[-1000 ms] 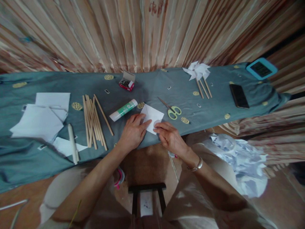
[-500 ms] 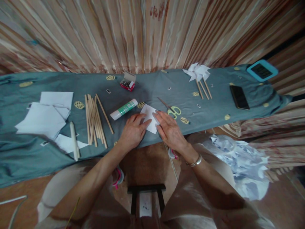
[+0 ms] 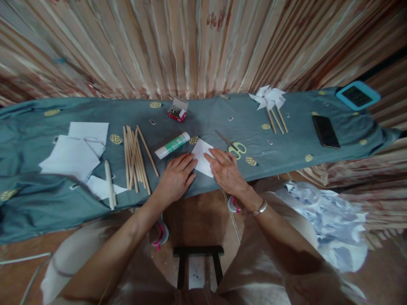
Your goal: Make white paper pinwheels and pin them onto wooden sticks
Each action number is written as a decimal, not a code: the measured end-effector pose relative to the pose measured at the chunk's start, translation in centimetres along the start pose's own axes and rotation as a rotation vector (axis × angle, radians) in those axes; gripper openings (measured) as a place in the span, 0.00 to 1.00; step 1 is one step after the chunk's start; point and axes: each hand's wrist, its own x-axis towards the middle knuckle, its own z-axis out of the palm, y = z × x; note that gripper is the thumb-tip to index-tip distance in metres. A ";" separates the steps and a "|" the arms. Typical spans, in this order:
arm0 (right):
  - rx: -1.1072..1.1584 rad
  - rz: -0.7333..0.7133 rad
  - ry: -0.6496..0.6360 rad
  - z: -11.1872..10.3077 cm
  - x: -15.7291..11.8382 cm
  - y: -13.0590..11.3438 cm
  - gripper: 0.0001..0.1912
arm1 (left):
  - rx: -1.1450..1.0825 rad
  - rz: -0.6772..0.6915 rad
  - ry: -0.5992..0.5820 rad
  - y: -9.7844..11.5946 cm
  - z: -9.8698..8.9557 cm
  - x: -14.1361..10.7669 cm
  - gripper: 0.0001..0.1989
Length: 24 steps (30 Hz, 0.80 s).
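Here, handling a small, plain white, straight-edged piece of paper (image 3: pixel 202 158), tilted diamond-wise on the blue-green cloth (image 3: pixel 206 120) near the glue stick (image 3: pixel 172 145). Touching its left edge with the outstretched fingertips of the left hand (image 3: pixel 176 177), covering its right side with the straightened, slightly spread fingers of the right hand (image 3: pixel 228 171), and showing its pale middle between the two.

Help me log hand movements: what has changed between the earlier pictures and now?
The right hand, curled at the near right edge of the white paper a second ago, has moved forward and flattened over its right side. The left hand has drawn its thumb from the paper's middle toward its near left edge. Both stay on the paper; the glue stick, scissors and wooden sticks lie as before.
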 end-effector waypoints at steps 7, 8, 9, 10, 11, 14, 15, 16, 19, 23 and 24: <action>-0.003 0.015 0.005 0.0 0.1 -0.1 0.23 | -0.024 -0.002 0.054 -0.7 -0.9 -0.9 0.19; -0.002 0.012 0.007 0.0 0.2 -0.1 0.23 | -0.020 -0.006 0.055 -0.7 -1.0 -1.0 0.19; -0.001 0.009 0.010 -0.1 0.2 -0.1 0.23 | -0.013 -0.010 0.054 -0.7 -1.2 -1.1 0.18; 0.001 0.007 0.015 -0.1 0.2 -0.1 0.23 | -0.004 -0.013 0.054 -0.7 -1.3 -1.1 0.17; 0.003 0.005 0.020 -0.1 0.2 -0.1 0.23 | 0.003 -0.015 0.058 -0.7 -1.5 -1.2 0.15; 0.020 0.004 0.046 -0.1 0.3 0.0 0.22 | 0.006 -0.013 0.134 -0.9 -2.4 -1.2 0.14; 0.032 0.004 0.057 -0.1 0.3 0.0 0.21 | 0.009 -0.023 0.184 -1.0 -2.9 -1.1 0.14; 0.048 0.006 0.070 -0.1 0.4 0.0 0.21 | 0.017 -0.045 0.238 -1.3 -3.3 -0.9 0.13; 0.098 0.037 0.114 -0.2 0.5 -0.2 0.22 | 0.094 -0.186 0.331 -2.4 -4.5 -0.1 0.16; 0.139 0.079 0.151 -0.4 0.7 -0.6 0.24 | 0.181 -0.336 0.233 -3.9 -4.6 0.9 0.23; 0.146 0.082 0.156 -0.4 0.7 -0.6 0.24 | 0.194 -0.358 0.192 -4.1 -4.5 1.0 0.22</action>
